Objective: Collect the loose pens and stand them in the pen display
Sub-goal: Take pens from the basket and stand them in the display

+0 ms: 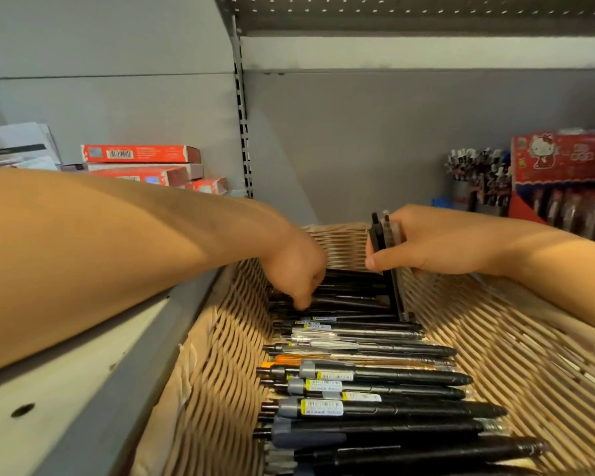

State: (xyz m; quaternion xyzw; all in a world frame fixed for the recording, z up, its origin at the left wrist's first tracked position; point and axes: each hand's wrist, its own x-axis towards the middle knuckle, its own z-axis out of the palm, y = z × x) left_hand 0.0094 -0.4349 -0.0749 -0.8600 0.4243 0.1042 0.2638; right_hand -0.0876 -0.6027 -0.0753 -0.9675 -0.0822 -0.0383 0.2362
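The setting is a grey metal shop shelf (358,139) with a slotted upright at the back. A tray lined with tan honeycomb paper (220,372) sits on the shelf. Red boxes (141,154) are stacked at rear left; a pen display (474,180), already packed with upright pens, stands at rear right beside a red cartoon-printed carton (564,159).

The loose pens (364,376) lie side by side across the tray lining, mostly black barrels, several with barcode stickers.

Handling, as a judgement: each pen is light and rigid. Smooth plastic barrels are likely to slip against one another when bundled. Take hold at mid-barrel, where a bundle balances, and keep the tips aligned for standing later.

The left hand (298,269) reaches down into the far rows of pens. Its fingers are curled, with the fingertips (301,304) at a dark pen. Whether they have closed on that pen or only touch it cannot be told.

The right hand (437,245) grips a small bundle of collected pens (390,269), held near upright, lower ends resting close to the pile. The thumb (380,261) presses across the front of the bundle; the remaining fingers wrap behind it.
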